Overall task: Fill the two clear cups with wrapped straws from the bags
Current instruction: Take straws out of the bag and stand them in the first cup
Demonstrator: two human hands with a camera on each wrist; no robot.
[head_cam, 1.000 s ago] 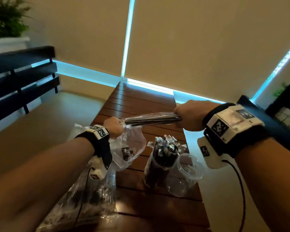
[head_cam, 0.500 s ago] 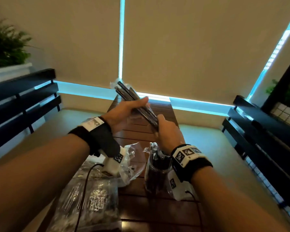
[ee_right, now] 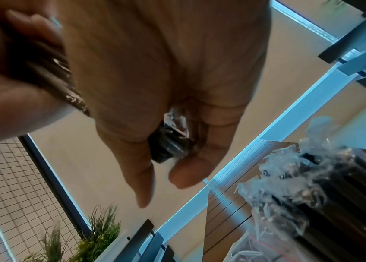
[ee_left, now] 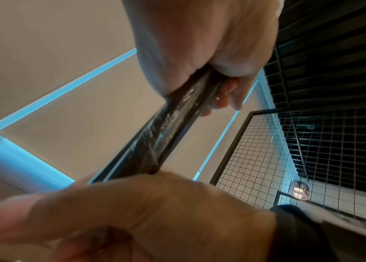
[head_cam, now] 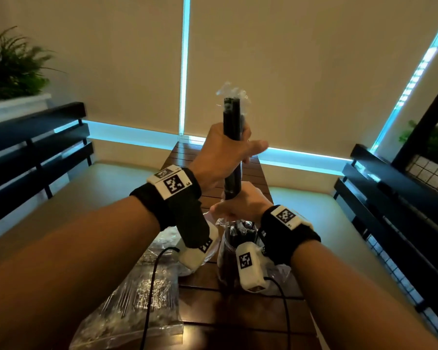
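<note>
Black wrapped straws (head_cam: 232, 137) are now held upright as one bundle; a second ago they lay level between the hands, half in the bag. So the bundle is out and, I think, being squared before it goes into a cup. Left hand (head_cam: 223, 157) is curled round the middle, thumb stretched out. Right hand (head_cam: 243, 205) grips the lower end. Just below it stands the filled cup (head_cam: 234, 245); the bag (head_cam: 137, 304) lies under the left forearm

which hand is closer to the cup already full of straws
Right. The right hand grips the bottom of the upright straw bundle just above the full cup; the left hand grips the bundle higher up, farther away.
</note>
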